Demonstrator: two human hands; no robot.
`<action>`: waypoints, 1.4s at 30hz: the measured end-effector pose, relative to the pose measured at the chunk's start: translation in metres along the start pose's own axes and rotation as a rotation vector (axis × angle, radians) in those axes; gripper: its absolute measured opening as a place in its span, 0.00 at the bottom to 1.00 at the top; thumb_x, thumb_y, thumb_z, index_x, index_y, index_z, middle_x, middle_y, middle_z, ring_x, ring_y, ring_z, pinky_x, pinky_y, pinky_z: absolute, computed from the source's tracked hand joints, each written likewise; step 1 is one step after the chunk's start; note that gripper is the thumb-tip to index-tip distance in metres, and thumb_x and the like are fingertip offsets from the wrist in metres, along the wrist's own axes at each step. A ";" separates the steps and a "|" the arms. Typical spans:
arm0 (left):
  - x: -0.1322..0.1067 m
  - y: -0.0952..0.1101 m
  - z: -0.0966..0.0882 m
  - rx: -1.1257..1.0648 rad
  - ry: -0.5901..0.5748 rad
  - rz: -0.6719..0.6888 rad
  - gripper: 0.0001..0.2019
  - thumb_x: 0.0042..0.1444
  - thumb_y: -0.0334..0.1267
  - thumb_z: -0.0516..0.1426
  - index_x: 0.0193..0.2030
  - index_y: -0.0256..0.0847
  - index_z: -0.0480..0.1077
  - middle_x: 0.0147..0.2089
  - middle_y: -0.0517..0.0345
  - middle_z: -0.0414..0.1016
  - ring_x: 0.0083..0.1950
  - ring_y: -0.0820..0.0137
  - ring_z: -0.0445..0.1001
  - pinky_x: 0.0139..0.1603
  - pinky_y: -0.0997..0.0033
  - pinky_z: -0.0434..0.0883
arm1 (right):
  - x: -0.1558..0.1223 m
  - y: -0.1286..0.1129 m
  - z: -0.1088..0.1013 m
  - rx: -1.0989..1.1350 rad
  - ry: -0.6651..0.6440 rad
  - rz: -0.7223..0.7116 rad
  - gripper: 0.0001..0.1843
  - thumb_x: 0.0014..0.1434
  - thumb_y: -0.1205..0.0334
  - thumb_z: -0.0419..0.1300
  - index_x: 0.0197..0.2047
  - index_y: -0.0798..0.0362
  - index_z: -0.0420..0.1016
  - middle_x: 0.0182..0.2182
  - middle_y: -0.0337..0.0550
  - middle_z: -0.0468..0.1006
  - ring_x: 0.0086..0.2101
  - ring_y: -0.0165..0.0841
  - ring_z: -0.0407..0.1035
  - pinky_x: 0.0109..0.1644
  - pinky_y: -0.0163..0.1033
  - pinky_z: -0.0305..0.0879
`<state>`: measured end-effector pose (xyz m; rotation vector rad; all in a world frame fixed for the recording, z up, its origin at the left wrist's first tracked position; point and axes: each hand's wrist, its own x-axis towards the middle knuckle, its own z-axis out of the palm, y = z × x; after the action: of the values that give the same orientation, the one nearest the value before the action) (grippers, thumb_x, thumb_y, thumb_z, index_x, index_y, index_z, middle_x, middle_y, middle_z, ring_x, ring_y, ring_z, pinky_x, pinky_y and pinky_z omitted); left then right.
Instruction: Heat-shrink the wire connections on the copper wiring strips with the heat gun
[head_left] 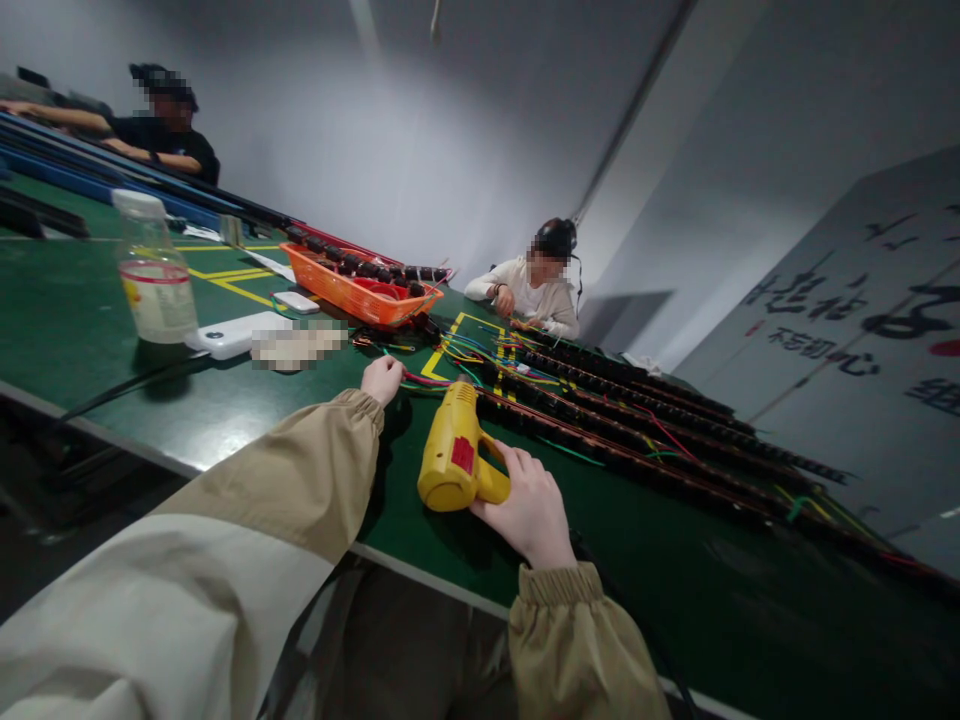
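My right hand (531, 498) is wrapped round the handle of a yellow heat gun (451, 455) with a red label. Its nozzle points away from me, toward several coloured wires (427, 382). My left hand (383, 379) is closed in a pinch on the ends of these wires, left of the nozzle. From there the wires run right into a long dark wrapped cable bundle (600, 447). Further bundles lie side by side behind it, with loose green, yellow, blue and red wire ends.
An orange basket (352, 292) holding dark wrapped cable stands at the back. To the left are a bottle (156, 275) with a white cap and a white device (244, 334). Two people (536, 280) sit across the green table (315, 440), which has yellow tape lines.
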<state>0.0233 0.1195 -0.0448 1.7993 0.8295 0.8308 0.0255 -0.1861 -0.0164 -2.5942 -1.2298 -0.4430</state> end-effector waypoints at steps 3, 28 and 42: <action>0.001 -0.002 0.001 0.014 0.008 0.005 0.13 0.51 0.36 0.48 0.30 0.37 0.73 0.31 0.54 0.77 0.36 0.69 0.72 0.39 0.75 0.66 | 0.001 -0.008 0.001 0.022 -0.010 -0.039 0.41 0.44 0.46 0.66 0.60 0.50 0.62 0.50 0.46 0.67 0.47 0.42 0.61 0.49 0.43 0.57; 0.000 0.004 -0.004 0.190 -0.030 0.014 0.15 0.53 0.38 0.48 0.34 0.38 0.76 0.40 0.52 0.77 0.43 0.66 0.71 0.42 0.73 0.65 | 0.017 -0.034 0.008 0.100 -0.045 -0.123 0.43 0.43 0.44 0.66 0.60 0.47 0.61 0.48 0.44 0.68 0.47 0.40 0.61 0.50 0.42 0.57; -0.001 0.001 -0.003 0.274 -0.016 0.066 0.15 0.54 0.42 0.48 0.35 0.39 0.74 0.38 0.51 0.76 0.42 0.64 0.72 0.43 0.70 0.67 | 0.006 0.010 0.000 0.039 -0.043 -0.027 0.41 0.45 0.45 0.66 0.60 0.48 0.61 0.50 0.44 0.68 0.47 0.41 0.63 0.49 0.44 0.58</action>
<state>0.0201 0.1197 -0.0433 2.0804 0.9125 0.7725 0.0368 -0.1883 -0.0152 -2.5702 -1.2754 -0.3666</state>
